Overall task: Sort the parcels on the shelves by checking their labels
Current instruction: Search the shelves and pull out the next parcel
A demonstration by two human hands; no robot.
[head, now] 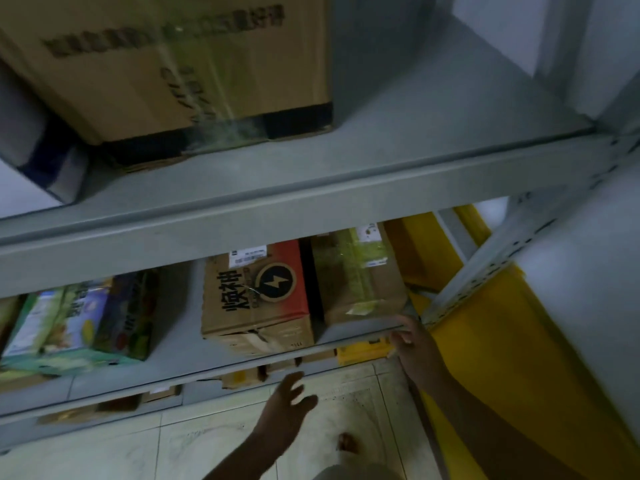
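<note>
Large carton [166, 64] on upper shelf [415, 133]; lightning-logo box [256, 299] and taped parcel [360, 282] on middle shelf [173, 372]. None lifted; sorting judged early. Right grip [412, 344] rests on shelf lip beside taped parcel, fingers loose. Left grip [287, 403] spread, empty.

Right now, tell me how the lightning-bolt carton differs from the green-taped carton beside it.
The lightning-bolt carton has bold black print and an orange-red band; the green-taped carton is plain brown. Greenish tape crosses the green-taped carton; the lightning-bolt carton shows no green tape. Both are labelled cardboard parcels on one shelf.
</note>
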